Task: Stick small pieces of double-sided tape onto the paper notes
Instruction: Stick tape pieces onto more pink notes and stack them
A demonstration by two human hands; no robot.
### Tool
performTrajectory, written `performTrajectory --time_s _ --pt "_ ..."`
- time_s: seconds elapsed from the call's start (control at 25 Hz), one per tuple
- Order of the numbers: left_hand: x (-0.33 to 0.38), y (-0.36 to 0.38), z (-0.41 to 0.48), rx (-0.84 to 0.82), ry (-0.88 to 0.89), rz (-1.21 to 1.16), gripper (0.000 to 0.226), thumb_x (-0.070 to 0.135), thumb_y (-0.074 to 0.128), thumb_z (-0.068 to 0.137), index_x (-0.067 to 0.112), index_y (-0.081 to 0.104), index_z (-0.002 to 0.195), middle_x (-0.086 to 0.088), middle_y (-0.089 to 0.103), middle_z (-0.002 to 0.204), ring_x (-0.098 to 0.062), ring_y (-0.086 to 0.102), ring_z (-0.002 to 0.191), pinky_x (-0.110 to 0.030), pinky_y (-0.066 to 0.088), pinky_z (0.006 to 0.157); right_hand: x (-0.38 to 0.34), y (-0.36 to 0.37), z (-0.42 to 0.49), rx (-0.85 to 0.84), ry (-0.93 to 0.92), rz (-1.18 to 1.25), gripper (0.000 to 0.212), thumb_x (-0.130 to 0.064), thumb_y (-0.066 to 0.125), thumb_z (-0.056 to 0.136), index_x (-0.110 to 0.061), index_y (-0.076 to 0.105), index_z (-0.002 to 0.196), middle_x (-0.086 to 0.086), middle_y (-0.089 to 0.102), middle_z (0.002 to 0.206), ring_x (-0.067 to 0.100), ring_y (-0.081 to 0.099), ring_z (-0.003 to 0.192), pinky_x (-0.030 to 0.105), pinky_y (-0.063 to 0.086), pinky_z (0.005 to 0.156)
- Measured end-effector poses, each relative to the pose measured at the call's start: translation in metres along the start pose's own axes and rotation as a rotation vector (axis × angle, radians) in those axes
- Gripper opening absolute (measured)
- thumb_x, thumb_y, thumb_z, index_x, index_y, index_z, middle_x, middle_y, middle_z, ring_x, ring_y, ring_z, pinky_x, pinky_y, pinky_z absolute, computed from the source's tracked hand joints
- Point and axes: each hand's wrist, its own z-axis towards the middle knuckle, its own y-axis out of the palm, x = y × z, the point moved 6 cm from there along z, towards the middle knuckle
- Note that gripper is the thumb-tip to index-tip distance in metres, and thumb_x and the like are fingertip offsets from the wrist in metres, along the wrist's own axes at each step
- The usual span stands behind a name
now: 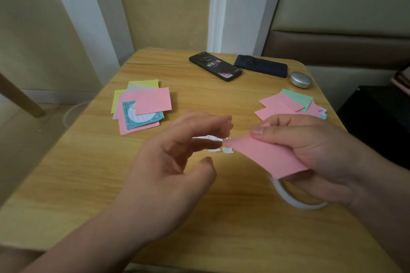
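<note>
My right hand [315, 153] pinches a pink paper note [266, 155] between thumb and fingers, holding it above the table. My left hand [177, 162] hovers just left of the note's corner, fingers loosely curled and blurred, holding nothing that I can make out. Small white pieces of tape [227, 150] lie on the wood under the left fingertips. A white tape roll [290, 199] lies on the table, partly hidden under my right hand.
A pile of pink, yellow and teal notes [142, 106] lies at the left, another pile of pink and green notes [292, 104] at the right. Two phones [215, 66] [261, 65] and a round silver case [300, 80] lie at the far edge of the wooden table [88, 184].
</note>
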Motion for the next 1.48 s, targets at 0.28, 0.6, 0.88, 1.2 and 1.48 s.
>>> performTrajectory --time_s 0.28,0.6,0.88,1.2,1.48 --pt "0.003 0.006 0.000 0.026 0.173 0.183 0.025 0.014 0.071 0.087 0.015 0.071 0.112 -0.004 0.070 0.108 -0.028 0.067 0.104 -0.038 0.054 0.086 -0.001 0.003 -0.006 -0.005 -0.005 -0.026 0.028 -0.015 0.073 0.069 -0.002 0.067 0.094 0.011 0.067 0.069 0.013 0.067 0.056 0.030 0.034 0.058" --pt "0.016 0.012 -0.002 -0.011 0.374 0.532 0.020 0.011 0.067 0.090 0.014 0.074 0.108 0.002 0.070 0.102 -0.011 0.067 0.097 -0.023 0.050 0.082 0.002 0.000 -0.003 -0.041 0.004 -0.047 0.027 -0.011 0.074 0.073 -0.001 0.068 0.097 0.013 0.070 0.076 0.018 0.071 0.063 0.031 0.039 0.063" --pt "0.034 0.014 -0.002 -0.039 0.475 0.683 0.020 0.003 0.063 0.091 0.012 0.076 0.102 -0.003 0.065 0.082 -0.017 0.065 0.083 -0.033 0.053 0.073 -0.005 0.011 -0.023 -0.219 0.064 0.184 0.054 0.003 0.074 0.063 -0.012 0.068 0.114 0.016 0.068 0.074 0.009 0.050 0.037 0.012 0.025 0.032" --pt "0.004 -0.002 0.001 -0.168 0.000 -0.165 0.118 -0.023 0.048 0.070 0.039 -0.006 0.155 -0.020 0.068 0.107 -0.042 0.062 0.102 -0.046 0.052 0.076 -0.013 0.022 -0.022 -0.217 -0.216 -0.092 0.071 -0.010 0.079 0.066 -0.044 0.054 0.124 0.007 0.071 0.076 0.012 0.061 0.051 0.020 0.037 0.036" --pt "-0.017 0.001 0.005 0.060 -0.307 -0.455 0.109 0.001 0.040 0.055 0.052 0.022 0.149 -0.008 0.069 0.119 -0.027 0.062 0.122 -0.053 0.055 0.088 -0.018 0.026 -0.021 -0.041 -0.442 -0.568 0.073 -0.012 0.077 0.084 -0.062 0.042 0.125 0.019 0.070 0.087 0.037 0.070 0.076 0.063 0.055 0.061"
